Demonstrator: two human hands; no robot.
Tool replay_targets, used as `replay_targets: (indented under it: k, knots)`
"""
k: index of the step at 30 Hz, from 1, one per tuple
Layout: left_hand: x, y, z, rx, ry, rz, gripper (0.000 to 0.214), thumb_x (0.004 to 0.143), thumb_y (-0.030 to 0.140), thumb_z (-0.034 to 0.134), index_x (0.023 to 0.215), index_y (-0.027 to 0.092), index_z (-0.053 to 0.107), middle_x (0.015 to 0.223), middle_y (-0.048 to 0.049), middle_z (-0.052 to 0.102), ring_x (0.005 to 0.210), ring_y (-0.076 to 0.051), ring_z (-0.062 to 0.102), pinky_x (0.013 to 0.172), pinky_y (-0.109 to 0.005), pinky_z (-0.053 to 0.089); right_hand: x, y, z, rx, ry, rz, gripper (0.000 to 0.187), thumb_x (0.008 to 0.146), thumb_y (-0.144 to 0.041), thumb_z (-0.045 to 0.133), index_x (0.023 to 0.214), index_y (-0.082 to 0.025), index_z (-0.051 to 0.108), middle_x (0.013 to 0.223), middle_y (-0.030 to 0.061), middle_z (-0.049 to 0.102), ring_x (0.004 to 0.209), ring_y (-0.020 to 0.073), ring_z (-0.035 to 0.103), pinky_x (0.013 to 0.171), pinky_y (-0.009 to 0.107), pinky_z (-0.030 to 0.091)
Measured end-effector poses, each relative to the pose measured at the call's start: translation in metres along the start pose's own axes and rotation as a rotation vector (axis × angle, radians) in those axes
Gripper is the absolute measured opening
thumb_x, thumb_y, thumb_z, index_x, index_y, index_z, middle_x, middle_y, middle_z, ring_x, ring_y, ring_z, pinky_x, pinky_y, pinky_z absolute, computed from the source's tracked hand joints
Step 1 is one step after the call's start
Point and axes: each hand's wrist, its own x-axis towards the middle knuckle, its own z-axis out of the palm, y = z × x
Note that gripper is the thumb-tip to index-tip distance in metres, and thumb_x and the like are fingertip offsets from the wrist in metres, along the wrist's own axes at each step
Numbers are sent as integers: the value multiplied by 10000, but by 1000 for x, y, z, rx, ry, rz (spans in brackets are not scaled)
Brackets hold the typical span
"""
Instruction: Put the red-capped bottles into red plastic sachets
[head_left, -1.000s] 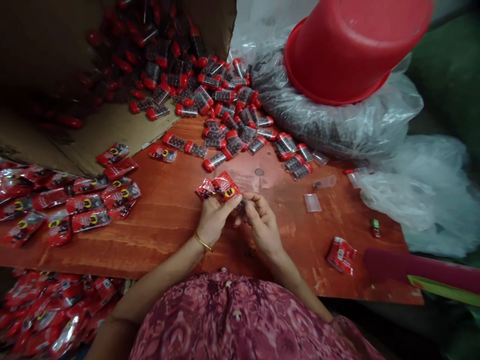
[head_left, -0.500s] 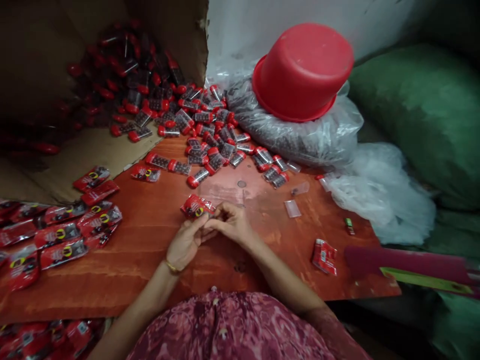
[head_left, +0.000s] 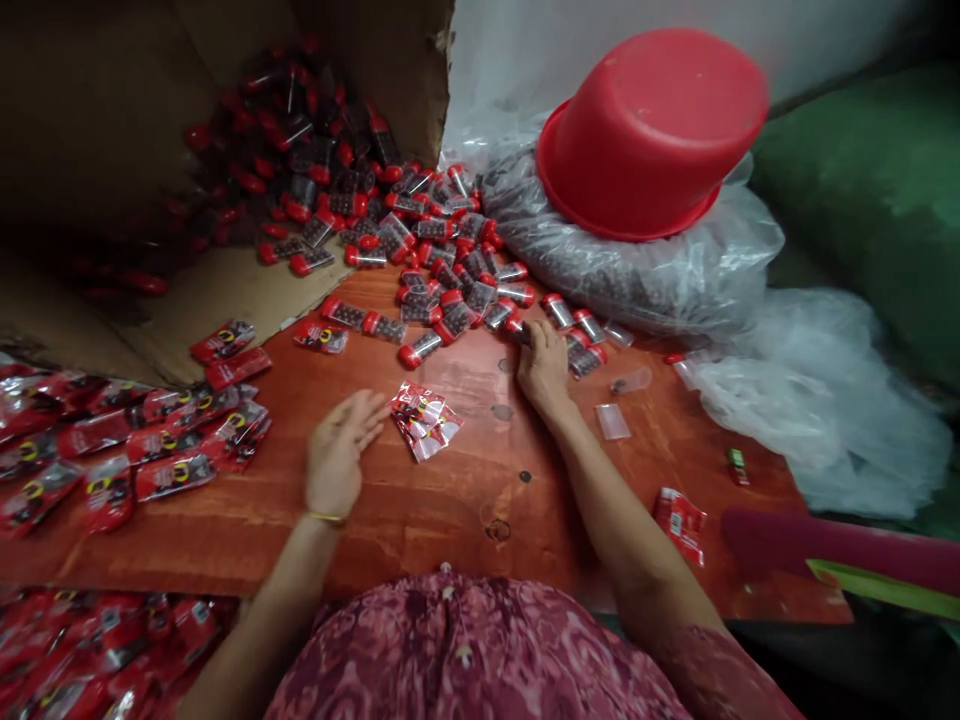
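My left hand [head_left: 336,455] hovers over the left-middle of the table, its fingers stretched out and nothing in them. Just right of those fingertips lie a few overlapping red printed packets [head_left: 427,422]. My right hand [head_left: 545,372] reaches to the near edge of a pile of small clear bottles with red caps [head_left: 454,318], dark pieces inside them. Its fingers are curled on one red-capped bottle [head_left: 516,327], partly hidden by the hand. More such bottles [head_left: 587,358] lie just right of that hand.
A cardboard box [head_left: 300,290] on its side spills bottles at the back left. Filled red packets [head_left: 176,475] lie at left, more below the table edge. A red tub [head_left: 652,130] sits upside down on a clear plastic bag [head_left: 637,285]. One red packet [head_left: 680,525] lies at right.
My hands were together at the red packets and have parted. The left moved left and opened; the right went forward and right to the bottles. The view has shifted slightly.
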Motion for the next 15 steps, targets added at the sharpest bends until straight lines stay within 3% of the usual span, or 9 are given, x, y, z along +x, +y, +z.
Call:
replay_targets:
  k: [2, 4, 7, 10, 15]
  knots:
    - [-1, -11, 16, 445, -150, 274, 288, 732, 390, 618, 924, 185, 682, 1071, -102, 673, 1014, -238, 608, 941, -406, 424, -21, -11, -3, 24, -15, -76, 407, 820, -155, 371, 1215, -121, 462, 1252, 174, 513, 1150, 265, 458, 962, 470, 345]
    - [4, -17, 26, 842, -220, 508, 281, 742, 370, 611, 954, 203, 693, 1206, -110, 604, 1172, -292, 498, 1013, -475, 332, -38, -19, -9, 36, -17, -137, 379, 823, -185, 399, 1190, -130, 475, 1225, 171, 533, 1135, 268, 471, 978, 487, 328]
    - [14, -21, 31, 1228, -254, 630, 260, 773, 360, 582, 965, 233, 701, 1289, -99, 540, 1263, -340, 386, 1027, -545, 267, -55, -26, -18, 58, 10, -201, 368, 817, -238, 460, 1173, -144, 481, 1220, 165, 533, 1155, 276, 456, 994, 507, 307]
    - [19, -23, 30, 1344, -273, 629, 234, 809, 345, 538, 939, 257, 712, 1284, -79, 546, 1258, -332, 397, 1018, -540, 282, -65, -34, -25, 99, 77, -220, 356, 812, -282, 505, 1142, -149, 499, 1236, 171, 517, 1181, 285, 435, 995, 514, 306]
    - [19, -29, 23, 1285, -259, 664, 231, 826, 337, 511, 909, 275, 717, 1270, -68, 558, 1258, -311, 405, 1015, -537, 291, -76, -67, -40, 215, 145, -247, 211, 827, -237, 505, 1022, -184, 565, 1147, 125, 592, 1122, 247, 496, 959, 449, 361]
